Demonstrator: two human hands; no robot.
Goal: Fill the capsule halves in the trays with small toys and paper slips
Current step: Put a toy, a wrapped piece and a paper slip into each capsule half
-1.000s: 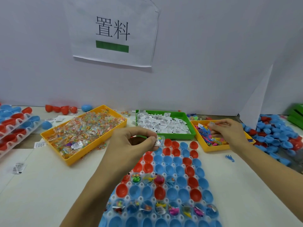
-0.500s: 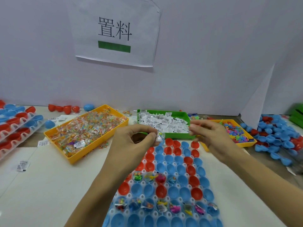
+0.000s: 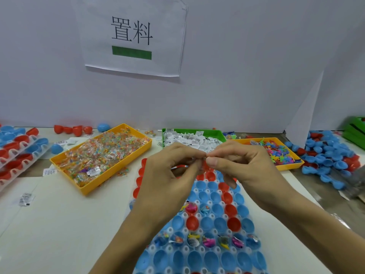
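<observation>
A white tray [image 3: 184,248] of blue and red capsule halves lies in front of me; one row near the front and a few halves above it hold toys and slips. My left hand [image 3: 169,175] and my right hand [image 3: 241,167] meet above the tray's far end, fingertips touching. Both pinch small items there, too hidden to name. A yellow bin of bagged toys [image 3: 102,153] sits to the left, a green bin of paper slips [image 3: 197,139] behind my hands, and a yellow bin of small plastic toys [image 3: 276,151] to the right.
Stacked trays of capsule halves [image 3: 15,149] sit at the far left. Loose blue and red halves [image 3: 327,155] are piled at the right, with green bins [image 3: 355,129] behind. A white wall with a paper sign [image 3: 132,36] closes the back. Loose slips [image 3: 25,198] lie on the table.
My right hand left the right yellow bin and came left to meet my left hand above the tray. My left hand stayed roughly in place, still pinching its item.
</observation>
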